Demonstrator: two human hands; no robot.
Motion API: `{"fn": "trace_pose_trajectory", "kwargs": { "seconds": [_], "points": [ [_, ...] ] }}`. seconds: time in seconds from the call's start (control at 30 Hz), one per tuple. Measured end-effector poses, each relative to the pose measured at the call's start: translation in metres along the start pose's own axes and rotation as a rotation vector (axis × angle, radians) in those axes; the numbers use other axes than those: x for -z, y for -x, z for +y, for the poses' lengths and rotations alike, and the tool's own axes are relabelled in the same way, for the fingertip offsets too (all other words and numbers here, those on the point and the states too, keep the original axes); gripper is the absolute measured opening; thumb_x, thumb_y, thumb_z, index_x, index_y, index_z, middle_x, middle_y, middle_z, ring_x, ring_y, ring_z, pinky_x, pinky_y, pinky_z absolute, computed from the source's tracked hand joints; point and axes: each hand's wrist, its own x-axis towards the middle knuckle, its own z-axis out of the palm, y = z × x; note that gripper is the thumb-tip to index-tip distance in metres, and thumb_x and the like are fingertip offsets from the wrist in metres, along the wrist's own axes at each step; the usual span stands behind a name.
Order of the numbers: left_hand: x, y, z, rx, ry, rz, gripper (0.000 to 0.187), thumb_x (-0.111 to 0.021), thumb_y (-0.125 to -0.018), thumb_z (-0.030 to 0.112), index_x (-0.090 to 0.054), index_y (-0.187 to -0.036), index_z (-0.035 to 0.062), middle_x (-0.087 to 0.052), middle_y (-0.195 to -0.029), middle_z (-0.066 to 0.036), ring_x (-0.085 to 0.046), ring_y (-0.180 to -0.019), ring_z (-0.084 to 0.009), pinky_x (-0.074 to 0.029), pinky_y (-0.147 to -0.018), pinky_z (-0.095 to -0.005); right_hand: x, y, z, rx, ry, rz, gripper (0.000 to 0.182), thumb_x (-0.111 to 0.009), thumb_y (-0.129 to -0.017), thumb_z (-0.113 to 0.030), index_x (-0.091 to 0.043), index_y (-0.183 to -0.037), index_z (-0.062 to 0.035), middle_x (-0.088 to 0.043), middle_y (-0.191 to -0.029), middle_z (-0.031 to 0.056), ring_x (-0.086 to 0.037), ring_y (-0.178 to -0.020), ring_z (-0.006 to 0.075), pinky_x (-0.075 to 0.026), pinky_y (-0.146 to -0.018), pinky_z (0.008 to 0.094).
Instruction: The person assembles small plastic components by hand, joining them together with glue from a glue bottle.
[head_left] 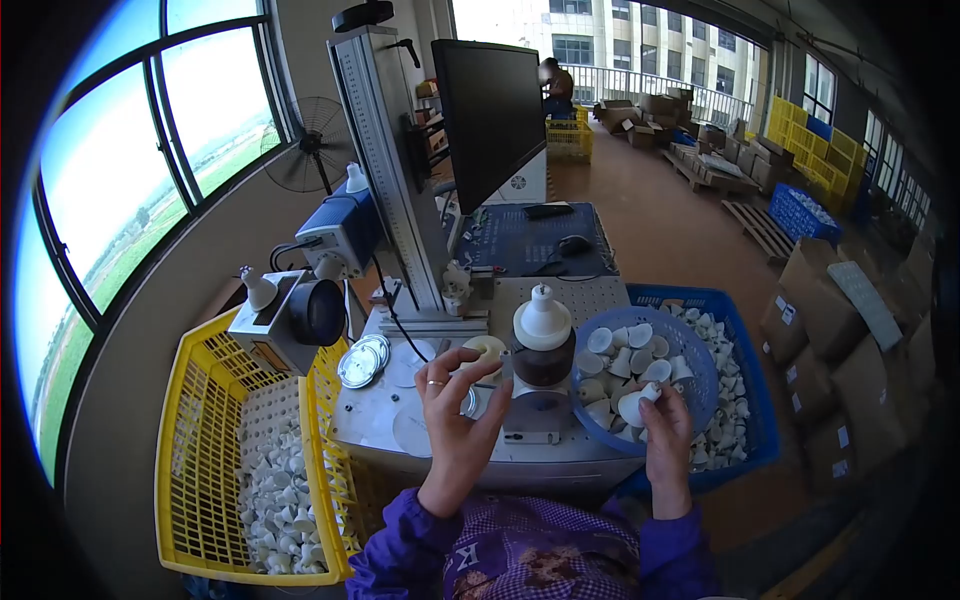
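Observation:
My right hand (pixel 668 440) pinches a white cone-shaped lamp housing (pixel 633 408) by its narrow end, over the near side of a pale blue round basket (pixel 706 392). More white housings fill that basket. My left hand (pixel 458 420), a ring on one finger, is raised over the metal worktable (pixel 375 432) with thumb and forefinger apart; a small bit near its forefinger tip is too small to make out. Just right of it, another white lamp housing (pixel 543 322) stands narrow end up on a dark round holder (pixel 543 364).
A yellow crate (pixel 168 480) of white parts stands at left, a blue crate (pixel 765 420) of them at right. A machine column (pixel 385 170), lens head (pixel 318 310) and monitor (pixel 492 120) rise behind the table. Cartons (pixel 835 370) line the right; a person (pixel 558 88) sits far back.

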Motion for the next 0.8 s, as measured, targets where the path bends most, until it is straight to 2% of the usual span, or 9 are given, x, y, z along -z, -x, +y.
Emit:
{"fn": "trace_pose_trajectory", "kwargs": {
  "seconds": [0.17, 0.3, 0.4, 0.47, 0.57, 0.63, 0.7, 0.73, 0.8],
  "points": [
    [-0.025, 0.012, 0.029, -0.121, 0.129, -0.046, 0.026, -0.075, -0.068, 0.005, -0.068, -0.093, 0.0071, -0.055, -0.098, -0.006, -0.045, -0.098, -0.0221, -0.035, -0.087, -0.0354, 0.004, 0.01, 0.002, -0.033, 0.02, 0.016, 0.022, -0.062, -0.088, -0.011, -0.058, -0.108, -0.004, -0.062, -0.104, 0.006, -0.057, -0.094, 0.0126, -0.045, -0.082, 0.028],
    [-0.037, -0.012, 0.036, -0.052, 0.114, 0.017, 0.029, -0.076, -0.068, 0.01, -0.068, -0.096, 0.0063, -0.052, -0.1, -0.007, -0.044, -0.099, -0.0232, -0.033, -0.09, -0.0349, -0.005, 0.002, -0.009, -0.042, 0.032, -0.01, 0.023, -0.063, -0.087, -0.011, -0.058, -0.108, -0.0037, -0.062, -0.105, 0.0066, -0.058, -0.094, 0.0131, -0.046, -0.083, 0.0279],
    [-0.056, -0.047, 0.02, 0.032, 0.104, 0.155, 0.03, -0.075, -0.072, 0.015, -0.067, -0.099, 0.0045, -0.052, -0.103, -0.007, -0.044, -0.101, -0.0243, -0.033, -0.092, -0.0354, -0.029, -0.017, -0.036, 0.083, 0.057, -0.082, 0.028, -0.066, -0.086, -0.012, -0.058, -0.11, -0.0004, -0.063, -0.106, 0.0077, -0.06, -0.091, 0.0126, -0.049, -0.08, 0.0261],
    [-0.061, -0.063, 0.004, 0.077, -0.003, -0.088, 0.033, -0.074, -0.076, 0.021, -0.067, -0.103, 0.003, -0.054, -0.106, -0.007, -0.043, -0.104, -0.0246, -0.033, -0.093, -0.0355, -0.046, -0.035, -0.048, 0.151, 0.052, -0.102, 0.028, -0.067, -0.086, -0.013, -0.058, -0.109, -0.0003, -0.063, -0.105, 0.0076, -0.06, -0.09, 0.0126, -0.049, -0.079, 0.0259],
    [-0.054, -0.071, 0.003, 0.107, 0.174, -0.092, 0.03, -0.073, -0.076, 0.024, -0.068, -0.097, 0.0026, -0.055, -0.108, -0.01, -0.04, -0.107, -0.0275, -0.034, -0.093, -0.0373, -0.073, -0.06, -0.06, 0.224, 0.05, -0.158, 0.028, -0.067, -0.086, -0.015, -0.059, -0.107, -0.0002, -0.064, -0.102, 0.0074, -0.061, -0.089, 0.0131, -0.049, -0.079, 0.0258],
    [-0.038, -0.067, 0.004, 0.12, 0.213, -0.078, 0.03, -0.074, -0.077, 0.022, -0.067, -0.098, 0.0011, -0.057, -0.106, -0.008, -0.041, -0.107, -0.0243, -0.035, -0.092, -0.0353, -0.088, -0.076, -0.059, 0.229, 0.049, -0.189, 0.027, -0.068, -0.085, -0.016, -0.059, -0.106, -0.0002, -0.065, -0.1, 0.0073, -0.061, -0.089, 0.0135, -0.049, -0.079, 0.0261],
    [-0.025, -0.055, -0.003, 0.232, 0.487, 0.033, 0.025, -0.071, -0.08, 0.016, -0.066, -0.099, 0.0005, -0.058, -0.104, -0.006, -0.047, -0.099, -0.0172, -0.039, -0.088, -0.0304, -0.101, -0.088, -0.05, 0.272, 0.186, -0.285, 0.028, -0.068, -0.085, -0.018, -0.059, -0.105, -0.0016, -0.065, -0.102, 0.0065, -0.06, -0.092, 0.0122, -0.047, -0.083, 0.0276],
    [-0.019, -0.048, -0.004, 0.234, 0.485, 0.034, 0.025, -0.071, -0.08, 0.016, -0.066, -0.099, 0.0005, -0.058, -0.104, -0.006, -0.047, -0.099, -0.0172, -0.039, -0.088, -0.0304, -0.107, -0.091, -0.044, 0.27, 0.185, -0.287, 0.028, -0.068, -0.085, -0.018, -0.059, -0.105, -0.0016, -0.065, -0.102, 0.0065, -0.06, -0.092, 0.0122, -0.047, -0.083, 0.0276],
    [-0.007, -0.033, -0.005, 0.362, 0.66, 0.042, 0.02, -0.068, -0.084, 0.01, -0.064, -0.101, 0.0012, -0.059, -0.104, -0.004, -0.053, -0.089, -0.01, -0.043, -0.079, -0.024, -0.117, -0.095, -0.035, 0.296, 0.281, -0.331, 0.028, -0.07, -0.084, -0.019, -0.06, -0.101, 0.0006, -0.067, -0.093, 0.0083, -0.062, -0.092, 0.0146, -0.048, -0.079, 0.0278]
  ]
}}
